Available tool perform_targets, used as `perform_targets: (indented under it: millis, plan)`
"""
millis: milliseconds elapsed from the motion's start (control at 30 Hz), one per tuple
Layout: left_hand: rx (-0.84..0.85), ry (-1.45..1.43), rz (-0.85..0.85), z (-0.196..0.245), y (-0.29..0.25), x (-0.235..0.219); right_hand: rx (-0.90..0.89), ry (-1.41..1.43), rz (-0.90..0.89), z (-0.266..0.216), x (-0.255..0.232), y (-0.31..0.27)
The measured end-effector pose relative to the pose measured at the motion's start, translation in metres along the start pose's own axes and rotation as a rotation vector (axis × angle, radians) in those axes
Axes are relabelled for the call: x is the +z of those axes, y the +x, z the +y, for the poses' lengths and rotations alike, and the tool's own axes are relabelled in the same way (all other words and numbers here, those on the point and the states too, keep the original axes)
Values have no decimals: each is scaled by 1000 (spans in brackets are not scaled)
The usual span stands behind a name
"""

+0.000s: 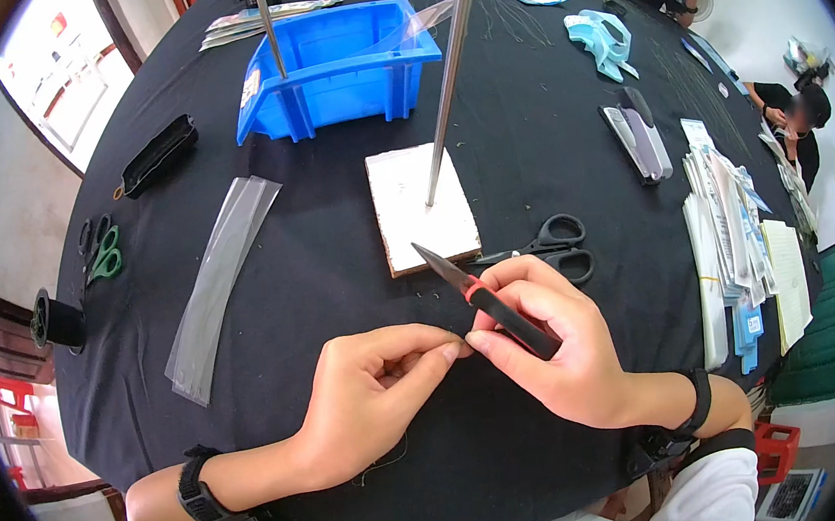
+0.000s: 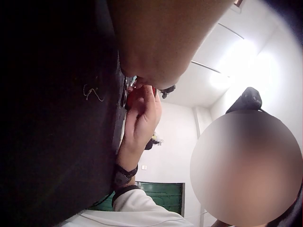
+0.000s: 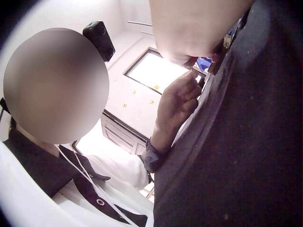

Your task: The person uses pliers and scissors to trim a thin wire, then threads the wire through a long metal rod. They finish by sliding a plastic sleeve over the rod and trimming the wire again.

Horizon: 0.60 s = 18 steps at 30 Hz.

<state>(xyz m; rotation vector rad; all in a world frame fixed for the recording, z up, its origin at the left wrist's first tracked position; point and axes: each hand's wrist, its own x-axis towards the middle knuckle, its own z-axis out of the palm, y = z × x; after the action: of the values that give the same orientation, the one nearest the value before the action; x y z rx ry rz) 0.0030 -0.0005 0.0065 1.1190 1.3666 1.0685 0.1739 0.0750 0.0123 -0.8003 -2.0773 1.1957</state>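
In the head view the left hand [image 1: 365,396] has its thumb and forefinger pinched together at what looks like a fine thread, its other fingers curled under. A thin thread [image 1: 387,461] shows on the cloth below that hand. The right hand [image 1: 573,361] grips a pointed tool [image 1: 512,322] with a black handle and red collar, its metal tip aimed up and left. Its thumb and forefinger meet the left fingertips; what lies between them is too small to tell. The left wrist view shows the right hand [image 2: 143,116], the right wrist view the left hand [image 3: 176,104].
Beyond the hands lies a white block [image 1: 419,220] with a metal rod, beside black scissors [image 1: 562,247]. A blue bin [image 1: 341,92] stands farther back. Clear plastic strips [image 1: 219,290] and green scissors [image 1: 107,255] lie left; a stapler [image 1: 639,139] and packets [image 1: 730,220] lie right.
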Motion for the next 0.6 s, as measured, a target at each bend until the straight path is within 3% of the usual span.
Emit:
perform_targets:
  millis: [133, 267, 600]
  plan:
    - [-18, -69, 38, 1, 0, 1, -81, -53, -11, -2, -2, 1]
    - [-170, -320, 59, 9, 2, -9, -172, -131, 32, 2, -5, 4]
    - [-206, -584, 95, 10, 5, -18, -301, -477, 0, 1, -15, 7]
